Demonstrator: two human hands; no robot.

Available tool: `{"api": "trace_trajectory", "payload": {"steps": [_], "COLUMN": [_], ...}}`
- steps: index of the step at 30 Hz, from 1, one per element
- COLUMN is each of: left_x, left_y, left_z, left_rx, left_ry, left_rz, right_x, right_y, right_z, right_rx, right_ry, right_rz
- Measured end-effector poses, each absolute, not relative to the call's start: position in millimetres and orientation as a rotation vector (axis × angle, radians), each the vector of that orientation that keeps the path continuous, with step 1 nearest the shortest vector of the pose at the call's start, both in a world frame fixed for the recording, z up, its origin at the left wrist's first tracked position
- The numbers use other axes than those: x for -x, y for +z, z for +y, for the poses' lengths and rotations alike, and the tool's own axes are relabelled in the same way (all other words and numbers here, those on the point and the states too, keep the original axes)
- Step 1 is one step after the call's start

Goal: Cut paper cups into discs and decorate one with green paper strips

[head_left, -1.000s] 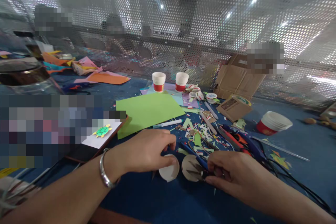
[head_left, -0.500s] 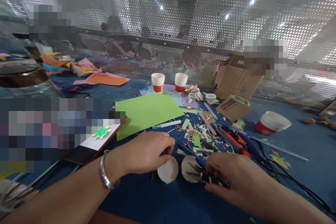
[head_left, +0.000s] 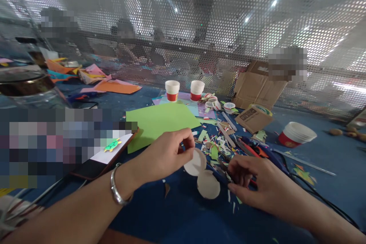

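Observation:
My left hand point(head_left: 175, 148), with a silver bangle at its wrist, pinches the edge of a round white paper disc point(head_left: 196, 163) between thumb and finger. Just below it, a second off-white disc point(head_left: 209, 185) lies on the blue table, its upper edge close to or under the first. On the right, the fingers of my right hand point(head_left: 246, 173) curl loosely around a pair of scissors; the dark blades point(head_left: 222, 164) point up and left over the scraps, while the handles are mostly hidden by the hand.
Cut paper scraps point(head_left: 213, 146) cover the middle. Behind lie a green sheet point(head_left: 160, 122) and two cup stacks point(head_left: 172, 90). Another cup stack point(head_left: 297, 134), pliers and cables are at right. A phone point(head_left: 110, 152) showing a turtle stands left; cardboard point(head_left: 260, 87) leans against the mesh.
My left hand has lifted its disc up and to the right, away from the table front. My right hand has drawn the scissors back off the second disc, toward the scraps.

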State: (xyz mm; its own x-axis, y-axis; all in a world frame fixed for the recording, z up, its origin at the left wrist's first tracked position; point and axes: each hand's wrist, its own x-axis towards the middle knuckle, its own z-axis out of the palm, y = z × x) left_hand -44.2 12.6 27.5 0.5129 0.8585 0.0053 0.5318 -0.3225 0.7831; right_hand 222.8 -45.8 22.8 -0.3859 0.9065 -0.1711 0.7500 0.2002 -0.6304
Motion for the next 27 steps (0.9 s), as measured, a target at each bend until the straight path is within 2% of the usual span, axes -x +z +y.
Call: {"api": "trace_trajectory", "payload": {"steps": [7,12,27], "left_x": [30.3,26.6,18.5], "left_y": [20.3,17.3,13.2], "left_z": [13.9,12.1,2.5], "left_rx": [-1.371,-1.289,-1.408], "left_ry": [0.788,0.797,0.822], "left_rz": [0.915,0.861,0.796], "right_x": [-228.6,-217.0,-203.4], "right_y": [12.8,12.0,13.1], "right_z": [-38.4,-37.7,-41.2], "right_rx": [1.311,1.456,1.379], "right_ry": [1.288,1.149,1.054], "right_rz": [-1.721,-1.574,-1.733]}}
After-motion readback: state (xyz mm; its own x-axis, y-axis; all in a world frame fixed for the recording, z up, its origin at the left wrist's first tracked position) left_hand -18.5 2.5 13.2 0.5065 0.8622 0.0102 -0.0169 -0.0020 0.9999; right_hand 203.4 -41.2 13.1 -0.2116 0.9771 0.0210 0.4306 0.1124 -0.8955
